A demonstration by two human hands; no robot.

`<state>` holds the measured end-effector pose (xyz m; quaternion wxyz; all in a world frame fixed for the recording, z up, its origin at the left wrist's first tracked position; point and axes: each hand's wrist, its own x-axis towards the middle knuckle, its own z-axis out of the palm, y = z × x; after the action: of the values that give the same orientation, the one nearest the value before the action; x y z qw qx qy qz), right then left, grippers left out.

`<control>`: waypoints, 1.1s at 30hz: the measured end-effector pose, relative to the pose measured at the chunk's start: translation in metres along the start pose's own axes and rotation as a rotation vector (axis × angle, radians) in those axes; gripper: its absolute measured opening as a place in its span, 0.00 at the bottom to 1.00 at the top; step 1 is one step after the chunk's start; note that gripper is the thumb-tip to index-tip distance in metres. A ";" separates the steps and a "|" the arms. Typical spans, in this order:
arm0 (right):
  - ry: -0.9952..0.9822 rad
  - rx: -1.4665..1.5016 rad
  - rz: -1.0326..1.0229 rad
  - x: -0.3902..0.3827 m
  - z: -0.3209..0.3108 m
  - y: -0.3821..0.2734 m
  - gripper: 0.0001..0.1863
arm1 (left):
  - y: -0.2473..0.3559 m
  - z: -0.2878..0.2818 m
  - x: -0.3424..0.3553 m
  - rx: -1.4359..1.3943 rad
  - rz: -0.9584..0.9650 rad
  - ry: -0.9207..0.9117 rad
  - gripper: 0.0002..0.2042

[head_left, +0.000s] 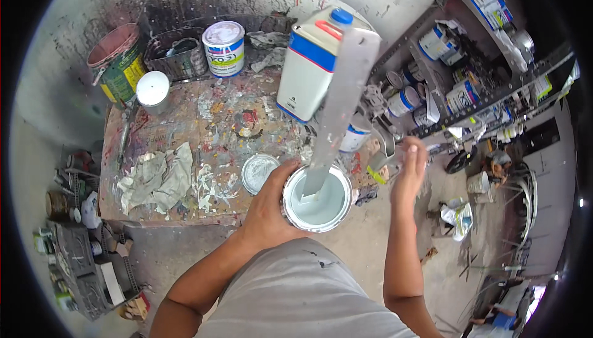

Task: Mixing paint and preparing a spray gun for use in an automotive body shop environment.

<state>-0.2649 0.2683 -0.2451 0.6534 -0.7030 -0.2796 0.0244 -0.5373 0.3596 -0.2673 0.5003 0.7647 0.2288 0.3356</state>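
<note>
My left hand (267, 205) is wrapped round the side of an open paint can (346, 205) in front of my waist. White paint (324, 208) coats the can's inside. A long grey flat stirring stick (340, 97) with a hole near its top stands tilted in the can, with neither hand on it. To the right of the can, my right hand (409, 171) is raised with its fingers stretched out, and nothing shows in it. A bent metal piece (386, 143) is close beside its fingers; I cannot tell whether they touch.
A paint-spattered workbench (179, 109) holds a crumpled cloth (162, 180), a round lid (259, 173), a white tub (153, 90), a green bucket (123, 69), a paint can (224, 51) and a large rectangular tin (309, 66). Shelves (469, 112) with several cans stand at the right.
</note>
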 end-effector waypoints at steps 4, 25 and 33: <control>-0.363 -0.160 -0.217 -0.047 -0.018 -0.070 0.36 | -0.005 -0.005 -0.010 -0.006 0.083 -0.155 0.56; -0.652 -0.514 -0.238 -0.186 -0.119 -0.126 0.07 | 0.028 0.052 -0.120 0.065 0.144 -0.322 0.56; -0.736 -0.590 -0.233 -0.269 -0.252 -0.108 0.08 | 0.062 0.133 -0.231 0.103 0.119 -0.329 0.56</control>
<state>-0.4297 -0.0750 -0.1972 0.2821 -0.7671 -0.5640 0.1179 -0.5924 0.0957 -0.3120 0.4703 0.8461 0.1151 0.2228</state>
